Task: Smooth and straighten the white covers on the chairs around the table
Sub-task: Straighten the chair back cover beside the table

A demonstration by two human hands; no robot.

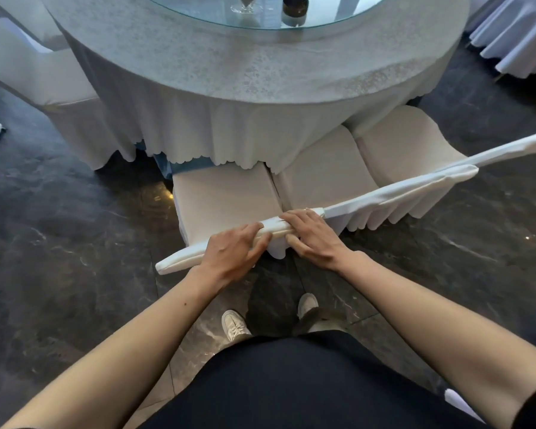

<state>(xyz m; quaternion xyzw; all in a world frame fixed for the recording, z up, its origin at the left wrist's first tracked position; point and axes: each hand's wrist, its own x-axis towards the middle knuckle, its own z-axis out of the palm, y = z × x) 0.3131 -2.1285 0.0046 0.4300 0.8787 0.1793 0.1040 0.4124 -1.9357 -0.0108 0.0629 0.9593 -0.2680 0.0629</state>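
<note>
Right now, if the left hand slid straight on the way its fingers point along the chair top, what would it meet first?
The left hand points right along the covered chair back. First in line is the right hand, gripping the same top edge, apparently with only a small gap between their fingertips.

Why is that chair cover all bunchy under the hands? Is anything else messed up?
The cover on the nearest chair's back is bunched where the left hand and right hand press it, with a small flap hanging between them. The next chair's skirt hangs in neat pleats. Nothing looks spilled or torn.
</note>
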